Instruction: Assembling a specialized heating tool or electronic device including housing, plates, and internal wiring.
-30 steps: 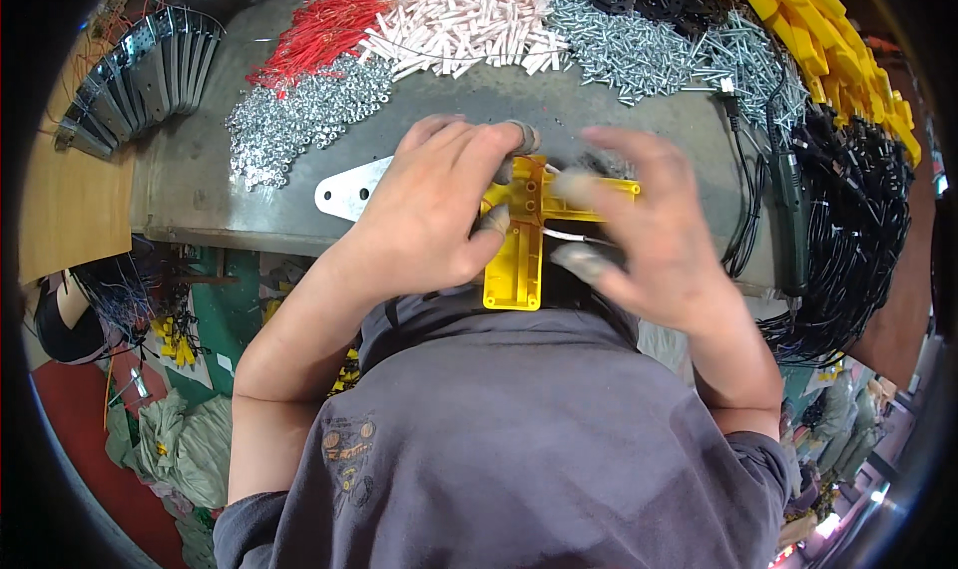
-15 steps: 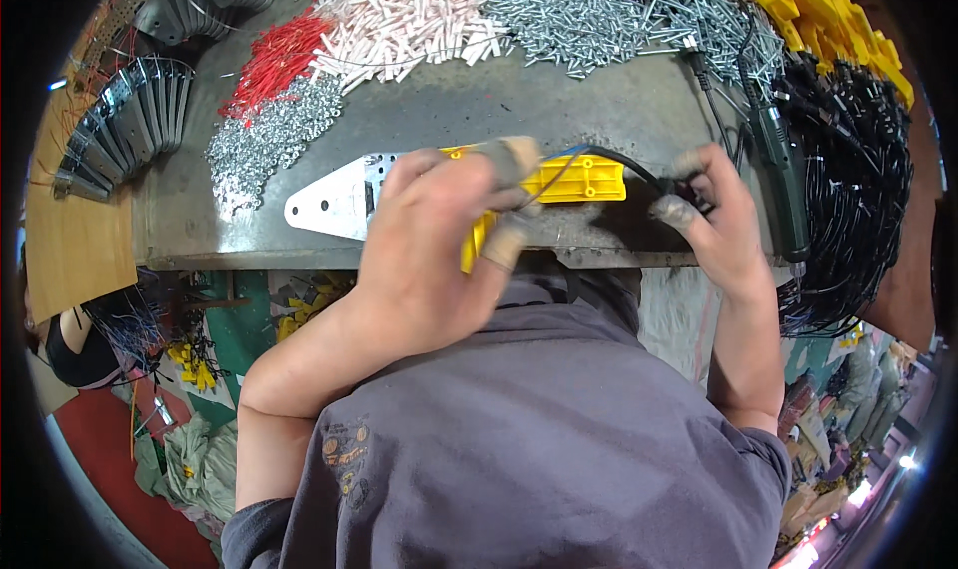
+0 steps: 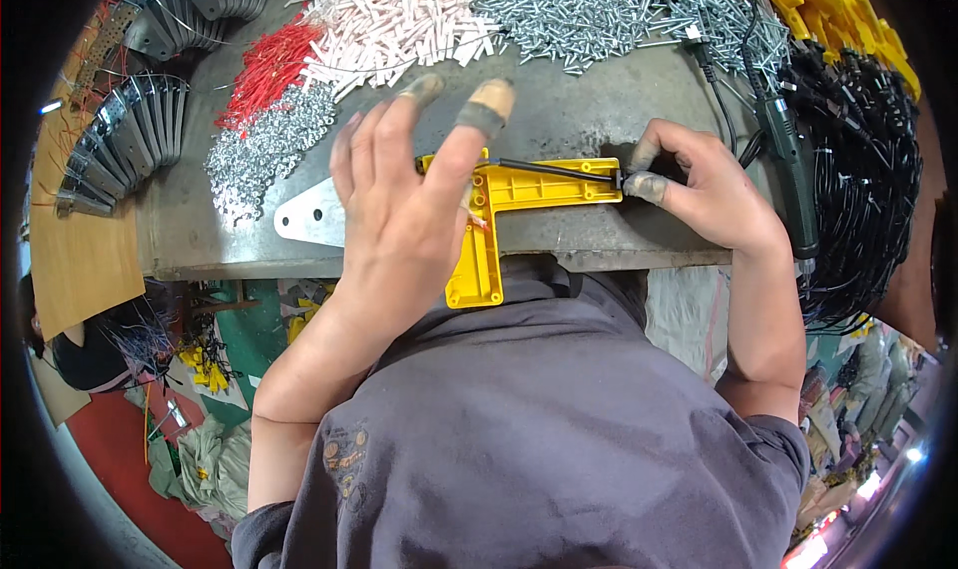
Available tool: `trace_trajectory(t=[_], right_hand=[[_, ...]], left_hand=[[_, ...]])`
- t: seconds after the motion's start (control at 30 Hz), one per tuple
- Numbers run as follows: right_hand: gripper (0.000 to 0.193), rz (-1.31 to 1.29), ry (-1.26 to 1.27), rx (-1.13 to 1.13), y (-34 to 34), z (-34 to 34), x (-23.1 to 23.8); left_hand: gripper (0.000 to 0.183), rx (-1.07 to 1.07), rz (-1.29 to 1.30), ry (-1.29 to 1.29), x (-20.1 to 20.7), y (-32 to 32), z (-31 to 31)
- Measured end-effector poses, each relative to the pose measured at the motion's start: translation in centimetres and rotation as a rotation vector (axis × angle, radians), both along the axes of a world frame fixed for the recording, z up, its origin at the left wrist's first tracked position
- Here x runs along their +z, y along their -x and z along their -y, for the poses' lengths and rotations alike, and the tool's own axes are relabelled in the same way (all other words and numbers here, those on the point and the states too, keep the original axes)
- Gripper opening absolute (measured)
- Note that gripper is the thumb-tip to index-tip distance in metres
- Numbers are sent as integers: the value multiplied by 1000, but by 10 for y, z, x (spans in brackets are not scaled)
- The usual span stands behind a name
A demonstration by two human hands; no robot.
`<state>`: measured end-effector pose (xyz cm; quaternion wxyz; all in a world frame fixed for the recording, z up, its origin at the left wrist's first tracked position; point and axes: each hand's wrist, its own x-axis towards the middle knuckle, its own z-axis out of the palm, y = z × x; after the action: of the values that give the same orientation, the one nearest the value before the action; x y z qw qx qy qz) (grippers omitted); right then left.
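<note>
A yellow plastic housing half [image 3: 474, 270] lies on the bench with its ribbed inside up, one arm reaching right and another toward me. A black cable [image 3: 554, 170] runs along the right arm to a black end piece at its tip. At that tip, the thumb and forefinger of my right hand [image 3: 704, 180] pinch the cable's end. My left hand [image 3: 399, 195] is open, fingers spread over the housing's left part, with tape on some fingertips. Under it, a pale metal plate [image 3: 299, 217] with a rounded tip sticks out leftward; its other end is hidden.
Beyond the hands lie piles of metal nuts [image 3: 264, 145], red pieces [image 3: 269, 70], white sleeves [image 3: 399, 30] and screws [image 3: 564, 20]. A dark handheld tool [image 3: 783, 170] and bundled black cables [image 3: 858, 200] are at right. Metal plates [image 3: 130, 135] stand at left; yellow parts [image 3: 838, 15] at far right.
My right hand has moved left to the housing's tip, and the cable now lies along the arm. My left hand has shifted left and opened, uncovering the housing's near arm.
</note>
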<state>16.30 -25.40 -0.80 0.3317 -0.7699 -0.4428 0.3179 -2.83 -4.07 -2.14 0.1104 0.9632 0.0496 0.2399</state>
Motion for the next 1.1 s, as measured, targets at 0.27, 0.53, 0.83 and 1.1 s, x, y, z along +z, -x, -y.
trace_trajectory(t=[0.27, 0.53, 0.83, 1.1], right_hand=[[28, 385, -425, 104, 59, -55, -10], [32, 562, -386, 111, 66, -69, -16], [24, 675, -274, 205, 69, -80, -2], [23, 514, -303, 198, 64, -84, -7]], left_hand=[[51, -52, -44, -43, 2, -3, -1], [47, -396, -143, 11, 3, 52, 4], [53, -292, -240, -76, 6, 64, 15], [57, -324, -281, -13, 6, 59, 17]])
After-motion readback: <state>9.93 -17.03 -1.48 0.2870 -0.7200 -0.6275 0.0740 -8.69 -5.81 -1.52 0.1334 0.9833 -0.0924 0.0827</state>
